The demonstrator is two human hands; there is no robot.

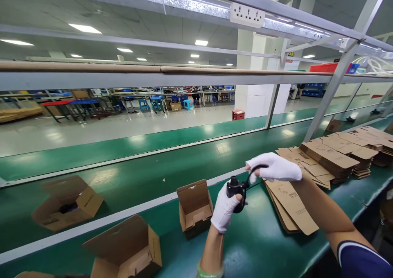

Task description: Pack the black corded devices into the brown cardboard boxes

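Head view, hands: the left hand point(225, 209), in a white glove, sat low and just right of centre, its fingers point(237, 197) wrapped around a small black device point(236, 191); the right hand point(276, 168), also gloved, hovered up and to the right of it.
Right-hand fingers: pressed together in a pinch on a thin black cable point(256, 170) that arched from the device's top up to the glove.
Device position: held in the air above the green counter point(260, 241), its long axis running roughly upright, with a short round port at its upper end.
Key relation: the device lay in the left palm, so the left hand was the nearer one; the cable led off up and right toward the right hand, and the open small carton point(195, 207) stood just left of the left hand, mouth upward.
Lower left of frame: another open carton point(129, 249) lay near the bottom edge, and a third point(66, 203) sat on the conveyor belt point(153, 175) with something dark inside.
Right of frame: flat carton blanks point(291, 206) lay fanned under the right forearm, with taller stacks of blanks point(333, 157) beyond.
Upper frame: a metal rail carried a white power strip point(247, 15); a factory floor with benches showed behind.
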